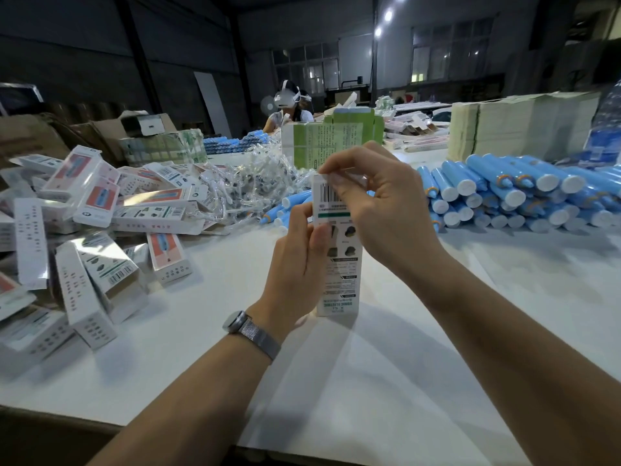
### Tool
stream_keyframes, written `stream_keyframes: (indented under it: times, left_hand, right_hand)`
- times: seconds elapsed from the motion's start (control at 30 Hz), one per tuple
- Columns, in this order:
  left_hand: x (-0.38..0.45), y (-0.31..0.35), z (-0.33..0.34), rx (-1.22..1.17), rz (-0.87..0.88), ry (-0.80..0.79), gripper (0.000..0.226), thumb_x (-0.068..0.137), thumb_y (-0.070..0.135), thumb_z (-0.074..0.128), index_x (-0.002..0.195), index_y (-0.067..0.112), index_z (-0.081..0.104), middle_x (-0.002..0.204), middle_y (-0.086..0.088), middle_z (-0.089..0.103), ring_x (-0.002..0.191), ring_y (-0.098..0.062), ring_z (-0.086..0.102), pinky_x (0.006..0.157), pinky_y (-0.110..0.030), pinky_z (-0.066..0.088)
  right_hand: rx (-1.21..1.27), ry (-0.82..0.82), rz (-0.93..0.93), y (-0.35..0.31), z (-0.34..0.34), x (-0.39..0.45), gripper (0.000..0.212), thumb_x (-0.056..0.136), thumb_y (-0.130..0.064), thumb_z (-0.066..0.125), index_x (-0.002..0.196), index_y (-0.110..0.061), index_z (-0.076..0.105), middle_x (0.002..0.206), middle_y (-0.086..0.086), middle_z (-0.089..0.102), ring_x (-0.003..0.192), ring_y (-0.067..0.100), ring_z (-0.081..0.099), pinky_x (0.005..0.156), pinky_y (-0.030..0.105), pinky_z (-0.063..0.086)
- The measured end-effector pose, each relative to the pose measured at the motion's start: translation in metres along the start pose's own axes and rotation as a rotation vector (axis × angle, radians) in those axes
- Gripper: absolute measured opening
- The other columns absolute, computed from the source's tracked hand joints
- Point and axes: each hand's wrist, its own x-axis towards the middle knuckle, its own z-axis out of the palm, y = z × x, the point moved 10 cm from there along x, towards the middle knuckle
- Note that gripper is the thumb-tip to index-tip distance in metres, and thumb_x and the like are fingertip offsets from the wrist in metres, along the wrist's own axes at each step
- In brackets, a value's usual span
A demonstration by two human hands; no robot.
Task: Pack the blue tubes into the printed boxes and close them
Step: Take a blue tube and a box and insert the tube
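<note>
My left hand (pixel 295 250) grips an upright printed box (pixel 339 264) above the table (pixel 369 364); my right hand (pixel 376 200) pinches its top flap (contents hidden). Blue tubes (pixel 504 193) lie beyond.

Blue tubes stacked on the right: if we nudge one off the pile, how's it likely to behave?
The blue tubes are round and smooth-looking, so a nudged one would probably roll across the flat white table. They lie loosely heaped, so pulling one may shift its neighbours. They look rigid, likely holding shape under a grip.
</note>
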Motion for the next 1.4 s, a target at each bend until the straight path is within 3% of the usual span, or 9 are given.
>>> stream_keyframes:
  times: [0.13, 0.23, 0.3, 0.7, 0.87, 1.07, 1.17, 1.3, 1.4]
  left_hand:
    - [0.0, 0.001, -0.001, -0.006, -0.006, 0.015, 0.015, 0.103, 0.045, 0.036, 0.108, 0.034, 0.044, 0.079, 0.028, 0.068, 0.059, 0.005, 0.063, 0.051, -0.007, 0.042]
    - [0.0, -0.001, -0.002, -0.015, -0.022, 0.029, 0.016, 0.102, 0.045, 0.035, 0.107, 0.034, 0.045, 0.079, 0.025, 0.069, 0.058, 0.003, 0.063, 0.05, -0.009, 0.042]
    - [0.0, -0.002, -0.003, -0.031, -0.035, 0.034, 0.016, 0.101, 0.045, 0.035, 0.106, 0.033, 0.045, 0.078, 0.022, 0.069, 0.058, 0.001, 0.062, 0.05, -0.01, 0.043]
    - [-0.001, -0.003, -0.003, -0.028, -0.039, 0.035, 0.019, 0.101, 0.046, 0.034, 0.109, 0.032, 0.045, 0.084, 0.022, 0.07, 0.064, -0.002, 0.066, 0.052, -0.01, 0.045]
    - [-0.001, -0.002, -0.002, -0.033, -0.036, 0.039, 0.021, 0.101, 0.045, 0.035, 0.11, 0.03, 0.046, 0.081, 0.023, 0.069, 0.062, 0.0, 0.065, 0.051, -0.009, 0.044]
    - [-0.001, -0.003, -0.004, -0.016, -0.045, 0.054, 0.016, 0.099, 0.05, 0.035, 0.107, 0.04, 0.046, 0.084, 0.019, 0.071, 0.062, -0.003, 0.065, 0.05, -0.012, 0.046]
    - [0.0, -0.004, -0.007, 0.026, -0.046, 0.069, 0.009, 0.098, 0.052, 0.038, 0.102, 0.056, 0.044, 0.088, 0.019, 0.071, 0.066, -0.006, 0.067, 0.052, -0.017, 0.049]
    - [0.002, -0.01, -0.015, 0.127, -0.059, 0.101, 0.018, 0.091, 0.051, 0.051, 0.102, 0.052, 0.037, 0.101, 0.014, 0.065, 0.078, -0.023, 0.067, 0.062, -0.051, 0.053]
    - [0.002, -0.011, -0.007, 0.105, -0.034, 0.021, 0.054, 0.086, 0.021, 0.069, 0.108, 0.057, 0.035, 0.106, 0.028, 0.064, 0.088, -0.008, 0.068, 0.063, -0.039, 0.057]
  right_hand:
    - [0.007, 0.02, -0.005, 0.001, -0.001, -0.004, 0.014, 0.091, -0.012, 0.065, 0.091, -0.023, 0.073, 0.083, -0.02, 0.057, 0.086, -0.002, 0.06, 0.074, 0.014, 0.048]
    - [-0.01, 0.066, -0.009, 0.003, -0.003, -0.01, 0.01, 0.092, -0.018, 0.065, 0.098, -0.021, 0.073, 0.087, -0.022, 0.06, 0.086, -0.001, 0.062, 0.074, 0.025, 0.056]
    - [-0.016, 0.091, 0.003, 0.007, -0.003, -0.013, 0.009, 0.092, -0.023, 0.065, 0.1, -0.021, 0.069, 0.088, -0.019, 0.064, 0.084, 0.003, 0.065, 0.071, 0.033, 0.058]
    - [-0.063, 0.115, -0.069, 0.009, -0.005, -0.016, 0.016, 0.093, -0.029, 0.066, 0.1, -0.016, 0.072, 0.096, -0.007, 0.073, 0.09, 0.014, 0.068, 0.069, 0.043, 0.057]
    - [-0.268, 0.14, -0.203, -0.006, -0.005, -0.019, 0.017, 0.094, -0.024, 0.063, 0.099, -0.012, 0.074, 0.1, -0.003, 0.072, 0.096, 0.019, 0.061, 0.082, 0.032, 0.05]
    - [-0.256, 0.153, -0.123, 0.001, -0.004, -0.025, 0.018, 0.093, -0.025, 0.065, 0.104, -0.013, 0.072, 0.113, 0.001, 0.063, 0.104, 0.023, 0.057, 0.086, 0.029, 0.046]
    - [-0.354, 0.144, -0.109, 0.004, -0.001, -0.033, 0.029, 0.093, -0.025, 0.065, 0.12, -0.015, 0.067, 0.125, 0.007, 0.053, 0.111, 0.027, 0.053, 0.081, 0.038, 0.052]
    - [-0.304, 0.04, -0.017, 0.019, 0.009, -0.037, 0.056, 0.093, -0.036, 0.058, 0.146, -0.023, 0.046, 0.128, 0.001, 0.047, 0.114, 0.02, 0.05, 0.084, 0.04, 0.053]
    - [-0.254, -0.044, 0.046, 0.029, 0.019, -0.039, 0.077, 0.088, -0.043, 0.059, 0.156, -0.027, 0.025, 0.123, -0.003, 0.047, 0.109, 0.013, 0.05, 0.083, 0.037, 0.054]
